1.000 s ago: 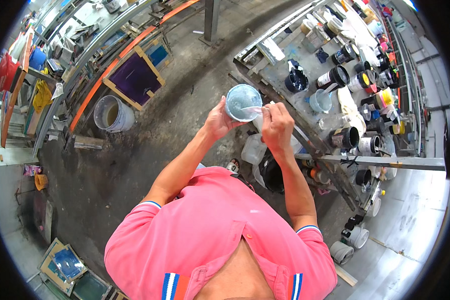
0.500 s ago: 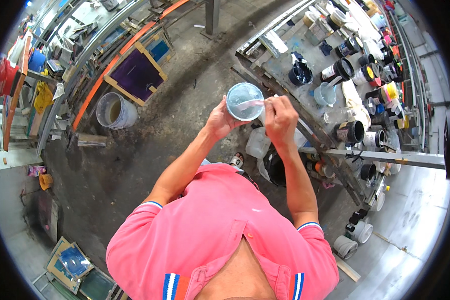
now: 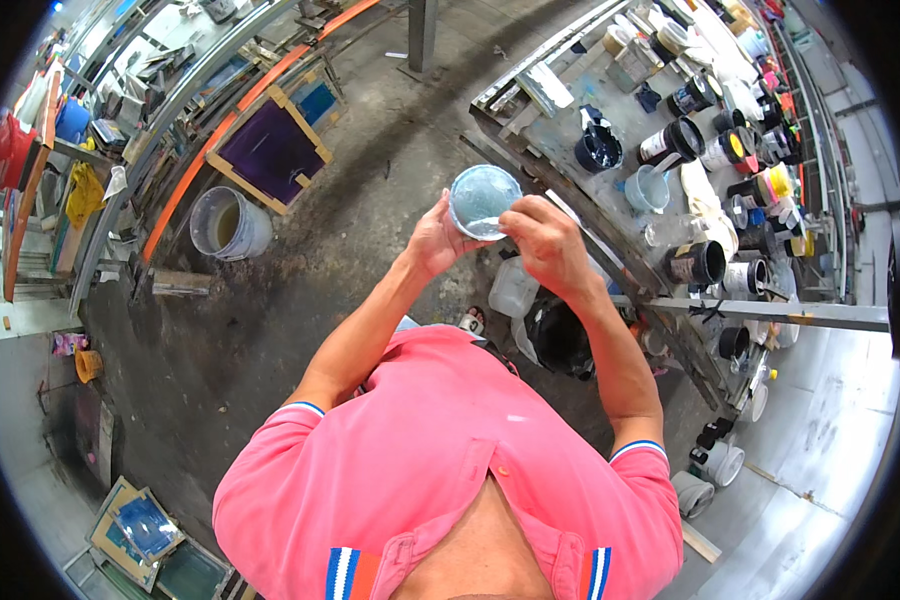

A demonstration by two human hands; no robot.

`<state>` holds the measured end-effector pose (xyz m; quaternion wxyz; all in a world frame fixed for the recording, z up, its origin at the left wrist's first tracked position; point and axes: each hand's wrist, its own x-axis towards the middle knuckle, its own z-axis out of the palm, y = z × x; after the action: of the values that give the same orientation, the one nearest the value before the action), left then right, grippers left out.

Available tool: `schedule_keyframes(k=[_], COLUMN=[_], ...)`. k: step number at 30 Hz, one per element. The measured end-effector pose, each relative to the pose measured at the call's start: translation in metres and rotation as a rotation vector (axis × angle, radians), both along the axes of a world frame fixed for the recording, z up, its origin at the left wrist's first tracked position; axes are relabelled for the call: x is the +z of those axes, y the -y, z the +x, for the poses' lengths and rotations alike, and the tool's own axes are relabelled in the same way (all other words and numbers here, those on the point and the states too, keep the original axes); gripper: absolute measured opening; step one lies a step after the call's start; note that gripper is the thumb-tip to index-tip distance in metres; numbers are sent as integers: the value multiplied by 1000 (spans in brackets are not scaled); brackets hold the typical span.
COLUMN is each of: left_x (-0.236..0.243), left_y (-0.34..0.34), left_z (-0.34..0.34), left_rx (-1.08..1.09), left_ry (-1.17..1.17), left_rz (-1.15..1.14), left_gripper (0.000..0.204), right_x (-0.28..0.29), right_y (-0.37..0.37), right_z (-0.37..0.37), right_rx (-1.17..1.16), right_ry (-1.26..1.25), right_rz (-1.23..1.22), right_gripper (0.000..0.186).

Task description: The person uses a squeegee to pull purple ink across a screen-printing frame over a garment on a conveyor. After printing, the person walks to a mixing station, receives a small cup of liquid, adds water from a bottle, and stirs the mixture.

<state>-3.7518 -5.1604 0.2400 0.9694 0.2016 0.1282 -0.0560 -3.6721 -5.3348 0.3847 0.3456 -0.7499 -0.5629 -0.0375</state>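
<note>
My left hand [image 3: 436, 238] is closed round the near left side of a clear plastic tub [image 3: 482, 192]. The tub is held up in front of me, its open top facing me, with a translucent pale coating inside. A whitish spatula [image 3: 483, 224] reaches into it at the near side of the rim. My right hand [image 3: 548, 242] pinches the spatula's other end just right of the tub; the fingers hide most of its handle.
On the right, a worktable [image 3: 560, 120] carries several dark paint tubs, a blue-tinted tub [image 3: 649, 188] and cloths. A bucket of murky liquid [image 3: 232, 225] stands on the floor at left, by a framed purple screen [image 3: 273, 150]. A dark round container [image 3: 558, 335] sits below my right forearm.
My right hand has moved left and slightly nearer to me, over the tub's right rim. The spatula has shifted from mid-tub to the near side. The left hand barely moved.
</note>
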Motion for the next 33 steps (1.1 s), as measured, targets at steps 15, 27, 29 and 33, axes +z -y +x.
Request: schedule_keyframes(k=[15, 27, 29, 33], left_x=[1, -1, -5, -1], left_y=[5, 8, 10, 11], left_z=[-2, 0, 1, -1], left_rx=[74, 56, 54, 34], left_ry=[-41, -21, -5, 22], left_rz=[-78, -46, -67, -59], left_gripper=[56, 57, 57, 57], right_x=[-14, -17, -22, -23], right_y=[0, 2, -11, -8], right_z=[-5, -5, -6, 8], right_rx=[-492, -396, -387, -454], right_ry=[-47, 15, -43, 29], right_rz=[-23, 36, 125, 118], right_gripper=[8, 7, 6, 5])
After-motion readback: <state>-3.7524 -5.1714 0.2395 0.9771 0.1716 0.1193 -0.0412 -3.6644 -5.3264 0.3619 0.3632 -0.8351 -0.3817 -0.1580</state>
